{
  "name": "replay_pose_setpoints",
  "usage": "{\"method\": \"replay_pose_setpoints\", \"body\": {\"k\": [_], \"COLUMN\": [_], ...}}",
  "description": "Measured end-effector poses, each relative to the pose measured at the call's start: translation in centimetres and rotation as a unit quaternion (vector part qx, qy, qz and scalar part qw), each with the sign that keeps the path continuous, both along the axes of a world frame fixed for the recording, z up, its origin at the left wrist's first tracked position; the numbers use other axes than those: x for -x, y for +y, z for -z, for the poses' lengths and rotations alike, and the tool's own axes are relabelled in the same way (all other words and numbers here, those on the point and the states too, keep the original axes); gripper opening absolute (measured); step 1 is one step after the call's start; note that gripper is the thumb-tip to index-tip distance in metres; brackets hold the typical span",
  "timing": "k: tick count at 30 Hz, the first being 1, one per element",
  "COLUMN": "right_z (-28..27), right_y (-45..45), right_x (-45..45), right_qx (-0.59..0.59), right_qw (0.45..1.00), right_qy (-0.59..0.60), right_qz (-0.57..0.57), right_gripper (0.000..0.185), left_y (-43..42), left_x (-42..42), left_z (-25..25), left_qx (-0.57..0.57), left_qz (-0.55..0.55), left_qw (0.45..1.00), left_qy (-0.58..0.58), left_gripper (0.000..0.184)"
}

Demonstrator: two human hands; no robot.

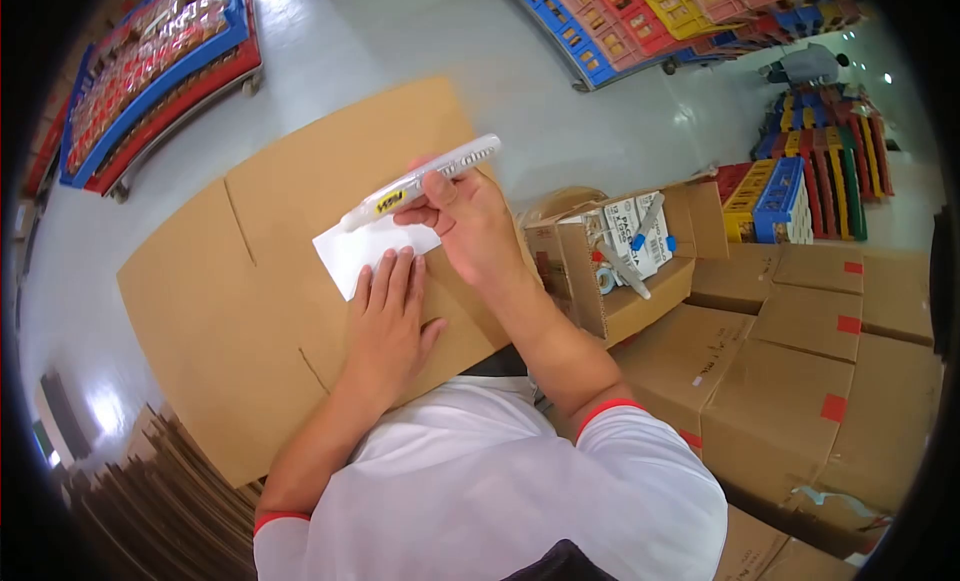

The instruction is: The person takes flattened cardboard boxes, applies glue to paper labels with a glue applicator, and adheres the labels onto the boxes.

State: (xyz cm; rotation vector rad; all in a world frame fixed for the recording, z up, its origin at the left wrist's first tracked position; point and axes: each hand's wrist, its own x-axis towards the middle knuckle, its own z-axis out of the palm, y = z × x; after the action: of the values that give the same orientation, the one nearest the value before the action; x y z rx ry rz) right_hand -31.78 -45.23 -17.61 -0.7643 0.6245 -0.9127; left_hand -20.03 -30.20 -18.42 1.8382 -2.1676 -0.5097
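My right hand (462, 216) is wrapped round a slim, whitish glue tube (385, 203) with a yellow label and dark lettering. It is held at a slant, its lower left end over a white sheet of paper (345, 266). My left hand (392, 306) lies on the near part of this paper, fingers stretched out flat. Under the paper is a large flat piece of brown cardboard (190, 311) with slits cut into it. Whether the tube's tip touches the paper I cannot tell.
Right of the cardboard stands an open carton (575, 281) holding printed labels, a cutter knife and other small items. Closed cartons (770, 411) are stacked at right. Loaded crates (160, 81) stand at back left, more crates (640, 21) at back right. A person (808, 66) is far off.
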Motion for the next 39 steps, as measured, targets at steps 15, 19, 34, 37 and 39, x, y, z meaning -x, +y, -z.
{"method": "replay_pose_setpoints", "body": {"k": [15,19,34,37,39], "right_z": [-8.5,-7.8,-3.9,-3.3,-3.0], "right_y": [1.6,2.6,1.7,2.5,2.7], "right_x": [0.3,-0.7,-0.8,-0.6,-0.8], "right_qx": [0.635,0.462,0.182,0.222,0.271], "right_qw": [0.732,0.835,0.944,0.939,0.908], "right_qy": [0.218,0.296,0.274,0.247,0.297], "right_qz": [0.116,0.044,-0.039,-0.091,-0.119], "right_gripper": [0.028,0.033,0.028,0.028,0.028], "left_y": [0.1,0.3,0.4,0.7,1.0], "left_x": [0.1,-0.1,1.3,1.5,1.3], "left_z": [0.8,0.9,1.1,1.9,2.4], "left_qx": [0.025,0.047,0.036,0.059,0.064], "left_qz": [0.0,0.012,-0.035,-0.044,-0.043], "left_qw": [0.999,0.999,0.999,0.997,0.996], "left_qy": [-0.022,-0.012,-0.019,-0.022,-0.048], "left_gripper": [0.07,0.068,0.084,0.078,0.074]}}
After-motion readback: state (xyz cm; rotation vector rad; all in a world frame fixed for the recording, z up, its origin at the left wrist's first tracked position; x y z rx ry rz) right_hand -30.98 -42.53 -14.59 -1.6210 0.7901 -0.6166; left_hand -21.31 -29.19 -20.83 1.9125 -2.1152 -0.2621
